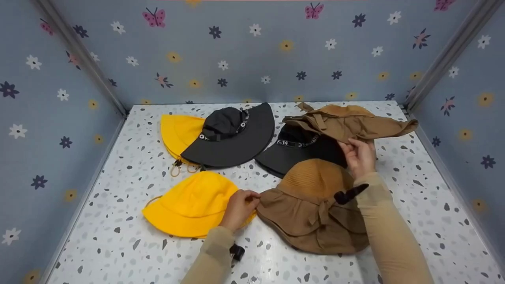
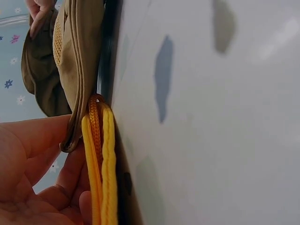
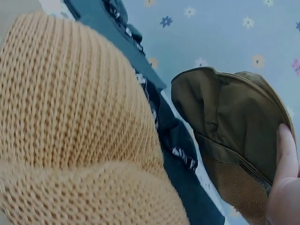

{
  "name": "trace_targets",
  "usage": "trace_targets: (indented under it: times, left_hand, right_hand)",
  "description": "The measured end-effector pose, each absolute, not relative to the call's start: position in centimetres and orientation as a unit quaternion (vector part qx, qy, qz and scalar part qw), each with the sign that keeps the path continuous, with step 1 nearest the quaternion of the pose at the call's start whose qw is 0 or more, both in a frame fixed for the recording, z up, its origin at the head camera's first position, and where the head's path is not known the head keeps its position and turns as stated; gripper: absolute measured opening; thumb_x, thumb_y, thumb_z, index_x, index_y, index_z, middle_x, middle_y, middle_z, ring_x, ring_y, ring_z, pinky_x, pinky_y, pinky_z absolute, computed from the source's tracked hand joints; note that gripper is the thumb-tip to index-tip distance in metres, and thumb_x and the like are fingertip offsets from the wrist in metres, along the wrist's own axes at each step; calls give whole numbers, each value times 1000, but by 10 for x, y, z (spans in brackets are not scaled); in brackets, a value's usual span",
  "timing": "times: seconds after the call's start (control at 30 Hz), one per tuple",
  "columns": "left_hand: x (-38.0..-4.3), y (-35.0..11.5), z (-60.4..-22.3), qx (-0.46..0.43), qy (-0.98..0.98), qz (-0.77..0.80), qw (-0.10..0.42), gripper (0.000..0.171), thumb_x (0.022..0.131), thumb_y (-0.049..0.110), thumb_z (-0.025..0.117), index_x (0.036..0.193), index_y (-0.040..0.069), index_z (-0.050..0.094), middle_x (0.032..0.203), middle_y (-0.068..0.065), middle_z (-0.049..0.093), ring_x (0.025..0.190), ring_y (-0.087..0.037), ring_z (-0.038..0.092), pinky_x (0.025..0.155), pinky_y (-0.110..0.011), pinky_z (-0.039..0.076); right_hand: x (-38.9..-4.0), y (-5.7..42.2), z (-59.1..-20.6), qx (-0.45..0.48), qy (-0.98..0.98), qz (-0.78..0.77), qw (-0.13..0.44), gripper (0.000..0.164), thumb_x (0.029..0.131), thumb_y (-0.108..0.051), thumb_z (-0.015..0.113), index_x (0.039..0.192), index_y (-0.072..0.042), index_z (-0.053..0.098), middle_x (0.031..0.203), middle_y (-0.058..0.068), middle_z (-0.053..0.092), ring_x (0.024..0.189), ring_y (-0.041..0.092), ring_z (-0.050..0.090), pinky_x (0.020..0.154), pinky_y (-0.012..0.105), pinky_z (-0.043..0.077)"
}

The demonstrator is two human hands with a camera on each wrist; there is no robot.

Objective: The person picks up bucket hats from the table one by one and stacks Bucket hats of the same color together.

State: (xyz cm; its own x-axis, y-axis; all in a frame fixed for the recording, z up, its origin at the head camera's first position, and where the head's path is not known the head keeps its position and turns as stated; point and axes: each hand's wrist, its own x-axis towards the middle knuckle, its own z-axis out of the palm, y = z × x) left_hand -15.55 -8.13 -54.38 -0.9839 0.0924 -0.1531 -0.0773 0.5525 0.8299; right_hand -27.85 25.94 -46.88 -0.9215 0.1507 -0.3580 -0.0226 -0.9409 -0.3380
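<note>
Several sun hats lie on a speckled table. My right hand (image 1: 361, 157) grips the lower brim of a brown hat (image 1: 351, 124), which tilts above the rear black hat (image 1: 305, 156). The right wrist view shows the fingers on that brim (image 3: 234, 108). At front, my left hand (image 1: 238, 209) pinches the brim edge of a second brown hat (image 1: 315, 221), which has a woven crown and a bow. Close under those fingers is the brim of a yellow hat (image 1: 189, 205); in the left wrist view its folded yellow edge (image 2: 108, 159) and orange cord (image 2: 95, 122) touch the brown brim.
At the back left, a dark grey wide-brimmed hat (image 1: 236, 148) overlaps another yellow hat (image 1: 177, 134) with a cord toggle (image 1: 178, 162). Flower-patterned walls (image 1: 252, 47) enclose the table (image 1: 118, 189) at the back and both sides.
</note>
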Motion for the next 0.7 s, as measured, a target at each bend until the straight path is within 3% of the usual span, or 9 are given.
trace_targets:
  times: [0.47, 0.6, 0.7]
  left_hand:
    - [-153, -83, -541, 31, 862, 501, 74, 19, 93, 22, 68, 109, 12, 73, 104, -6, 63, 93, -18, 53, 86, -35, 46]
    - [-153, -79, -528, 20, 873, 478, 100, 25, 93, 27, 68, 113, 13, 71, 116, -10, 60, 104, -24, 53, 93, -42, 45]
    - [-153, -73, -517, 11, 896, 433, 101, 32, 92, 35, 68, 118, 16, 70, 128, -13, 56, 120, -34, 48, 100, -52, 38]
  right_hand:
    - [-259, 245, -460, -145, -163, 974, 55, 69, 89, 27, 39, 137, -22, 46, 112, 17, 60, 79, 35, 72, 67, 48, 61]
    - [-250, 243, -461, -142, -153, 977, 50, 63, 91, 26, 39, 133, -20, 47, 108, 19, 63, 79, 36, 72, 66, 48, 61]
    - [-242, 239, -462, -133, -149, 979, 38, 61, 92, 25, 38, 132, -20, 47, 108, 20, 64, 82, 37, 72, 67, 49, 61]
